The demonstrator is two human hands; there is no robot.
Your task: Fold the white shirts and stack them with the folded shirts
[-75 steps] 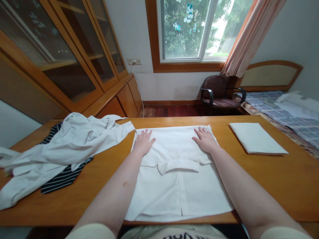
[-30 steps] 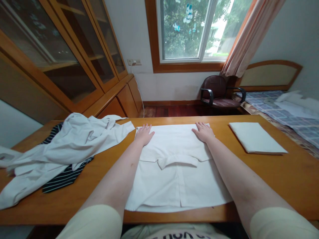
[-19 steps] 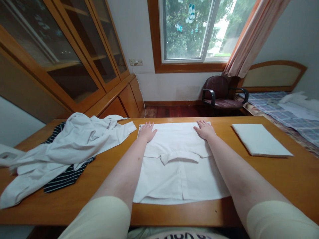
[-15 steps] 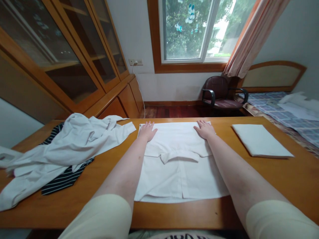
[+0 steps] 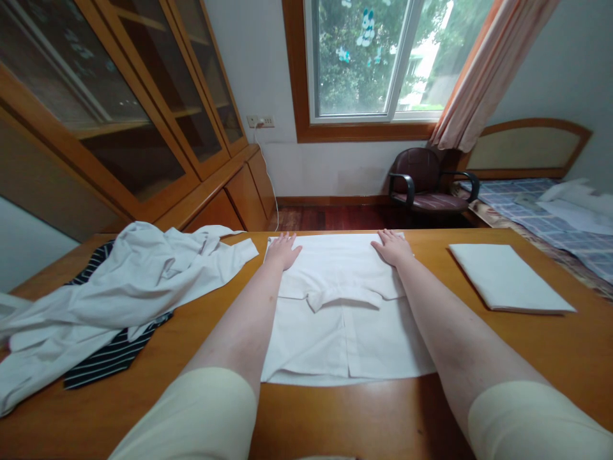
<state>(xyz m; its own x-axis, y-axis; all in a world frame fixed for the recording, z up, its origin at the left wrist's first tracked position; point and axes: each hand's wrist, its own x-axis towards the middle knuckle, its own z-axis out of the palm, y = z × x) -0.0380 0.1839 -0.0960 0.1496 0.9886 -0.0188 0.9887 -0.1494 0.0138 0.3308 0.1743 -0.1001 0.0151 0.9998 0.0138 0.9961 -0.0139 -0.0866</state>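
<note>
A white garment (image 5: 335, 268), folded into a rough rectangle, lies in front of me on the wooden table (image 5: 383, 415). A belt-like strip of cloth (image 5: 342, 298) crosses its middle, and a vertical slit runs below that strip. My left hand (image 5: 283, 252) rests flat on the garment's far left corner with the fingers spread. On the far right corner my right hand (image 5: 393, 247) lies flat too, its fingers apart. Neither hand grips the cloth. Both forearms partly cover the garment's side edges.
To the left lies a crumpled white shirt (image 5: 138, 275) over a black striped tie (image 5: 117, 358). A flat white folded item (image 5: 508, 278) sits on the right. Beyond the table stand a chair (image 5: 421, 182), a glass-door cabinet (image 5: 158, 115) and a bed (image 5: 541, 198).
Both hands stay flat at the garment's far corners. The view has shifted slightly, so the shirt, the tie and the white item on the right appear a little lower and farther outward.
</note>
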